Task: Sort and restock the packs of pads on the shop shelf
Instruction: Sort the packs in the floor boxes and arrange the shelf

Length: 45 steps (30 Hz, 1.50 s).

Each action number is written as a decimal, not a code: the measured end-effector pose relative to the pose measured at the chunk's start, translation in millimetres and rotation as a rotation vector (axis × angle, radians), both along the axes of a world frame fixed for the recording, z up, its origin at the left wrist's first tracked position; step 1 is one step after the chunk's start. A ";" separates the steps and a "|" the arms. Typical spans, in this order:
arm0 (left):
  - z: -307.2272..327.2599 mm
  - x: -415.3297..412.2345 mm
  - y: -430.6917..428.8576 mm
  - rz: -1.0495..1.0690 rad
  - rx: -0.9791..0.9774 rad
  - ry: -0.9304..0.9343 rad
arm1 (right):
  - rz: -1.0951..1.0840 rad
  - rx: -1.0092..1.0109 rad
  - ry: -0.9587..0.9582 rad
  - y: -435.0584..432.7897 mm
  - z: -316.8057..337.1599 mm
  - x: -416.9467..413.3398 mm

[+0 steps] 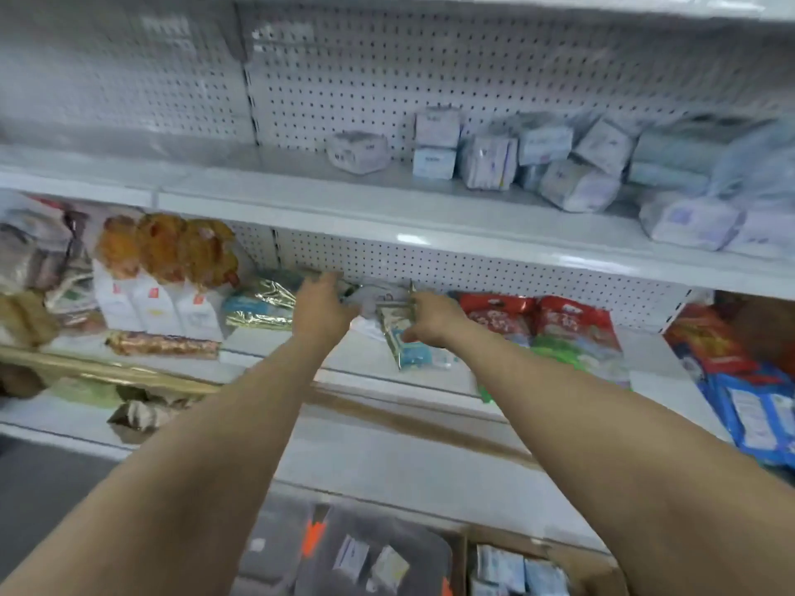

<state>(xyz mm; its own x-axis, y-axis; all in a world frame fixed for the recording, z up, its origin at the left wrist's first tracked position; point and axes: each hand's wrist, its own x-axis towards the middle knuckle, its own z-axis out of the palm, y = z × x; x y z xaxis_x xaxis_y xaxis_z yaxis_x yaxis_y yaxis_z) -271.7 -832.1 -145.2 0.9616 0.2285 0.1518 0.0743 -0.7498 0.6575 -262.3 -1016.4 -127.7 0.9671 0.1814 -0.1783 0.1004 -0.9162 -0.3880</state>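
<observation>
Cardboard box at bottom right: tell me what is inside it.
Blue-and-white packs stand inside the cardboard box. The right forearm covers its right part; the frame cuts off its bottom.

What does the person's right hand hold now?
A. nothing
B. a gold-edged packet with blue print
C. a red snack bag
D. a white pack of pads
B: the right hand grips a gold-edged packet, while the red bags lie untouched beside it and the white packs of pads sit one shelf higher.

Glossy foil packet [398, 337], perforated shelf-back [473, 268]
</observation>
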 end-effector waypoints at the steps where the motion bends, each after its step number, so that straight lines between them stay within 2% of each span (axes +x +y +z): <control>1: 25.9 0.3 -0.6 -0.002 0.004 -0.055 | 0.011 0.005 -0.055 -2.0 24.5 0.7; 6: 129.1 -4.1 -7.5 0.022 0.010 -0.234 | -0.023 0.161 -0.208 -19.6 129.5 -5.5; 10: 167.7 0.9 -14.3 0.052 -0.023 -0.295 | -0.029 0.185 -0.294 -30.6 169.9 -2.5; 19: 165.1 26.1 -18.6 0.084 -0.184 -0.210 | -0.169 0.468 -0.204 -40.2 163.9 34.3; 26: 154.2 82.1 -7.0 0.060 -0.272 -0.127 | -0.303 0.676 -0.101 -37.6 154.0 86.3; 34: 148.2 173.9 15.8 0.008 -0.313 -0.073 | -0.385 0.669 -0.168 -19.0 158.3 170.9; 38: 148.8 217.6 27.5 -0.022 -0.272 -0.078 | -0.423 0.575 -0.252 -4.8 164.6 215.1; 42: 149.3 270.5 33.8 0.008 -0.230 0.023 | -0.488 0.444 -0.271 4.6 168.4 262.1; 45: 141.6 315.5 36.2 0.074 -0.232 0.099 | -0.507 0.412 -0.355 6.0 164.6 291.4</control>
<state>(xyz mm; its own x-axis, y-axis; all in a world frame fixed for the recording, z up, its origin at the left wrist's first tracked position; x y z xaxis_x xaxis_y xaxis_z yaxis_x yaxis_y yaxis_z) 43.7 -795.9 -3.6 0.9485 0.3166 -0.0070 0.1961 -0.5698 0.7980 29.1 -1010.3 36.9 0.9367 -0.3177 0.1470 -0.1125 -0.6708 -0.7331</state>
